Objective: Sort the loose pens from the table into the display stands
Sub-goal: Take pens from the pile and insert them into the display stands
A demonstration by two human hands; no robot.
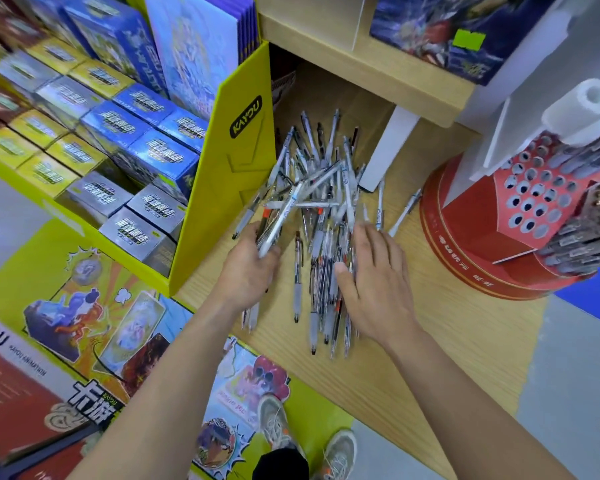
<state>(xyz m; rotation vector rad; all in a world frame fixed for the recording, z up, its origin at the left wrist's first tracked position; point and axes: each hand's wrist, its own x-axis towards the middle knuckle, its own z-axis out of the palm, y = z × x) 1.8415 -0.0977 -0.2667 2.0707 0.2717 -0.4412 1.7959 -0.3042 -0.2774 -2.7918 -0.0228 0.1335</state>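
Note:
A big pile of loose pens point(317, 188), mostly clear and white, lies on the wooden table point(465, 341) between the yellow card display and the red stand. My left hand point(248, 271) grips a bundle of pens point(284, 216) at the pile's left side, their ends fanning up and away. My right hand point(374, 285) lies flat over the pens at the pile's near right, fingers straight and spread. The red display stand point(534, 202) with rows of round holes stands at the right; dark pens point(582, 244) fill its lower right face.
A yellow cardboard display point(236, 174) with boxed cards borders the pile on the left. A white shelf post point(388, 150) and a wooden shelf point(361, 67) rise behind the pile. Two stray pens point(404, 211) lie near the red base. The table edge runs diagonally below my arms.

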